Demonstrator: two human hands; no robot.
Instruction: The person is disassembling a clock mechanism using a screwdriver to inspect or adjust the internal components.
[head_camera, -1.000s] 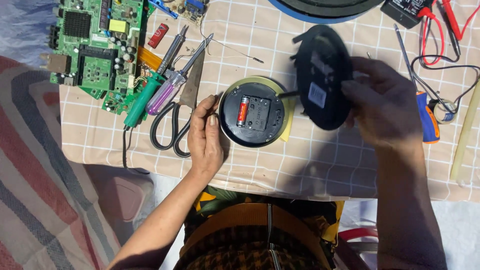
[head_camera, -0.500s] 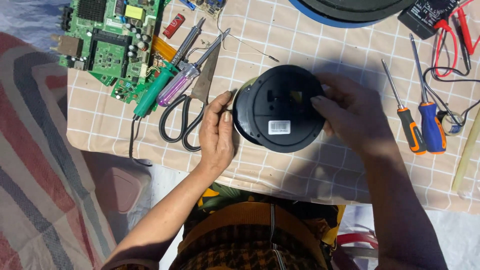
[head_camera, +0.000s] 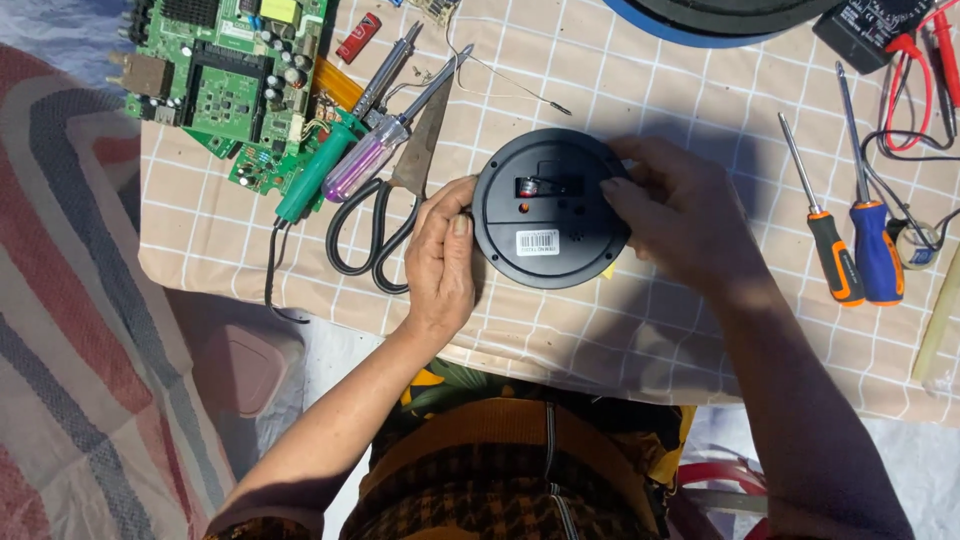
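Note:
A round black device (head_camera: 548, 210) lies on the checked cloth, its flat black back cover on top with a white sticker and a small opening. My left hand (head_camera: 440, 262) holds its left rim, thumb against the edge. My right hand (head_camera: 683, 215) rests on the right side, fingers pressing the cover down. A bit of yellow shows under the right edge.
Black-handled scissors (head_camera: 378, 235), a green tool (head_camera: 312, 178) and a purple-handled screwdriver (head_camera: 360, 166) lie left of the device, beside a green circuit board (head_camera: 225, 85). Two screwdrivers (head_camera: 855, 250) and red and black meter leads (head_camera: 915, 90) sit right. The table edge (head_camera: 560, 375) runs close to my body.
My right hand brought the black cover from upright at the right down onto the round base, hiding the battery. Both hands now hold the closed device.

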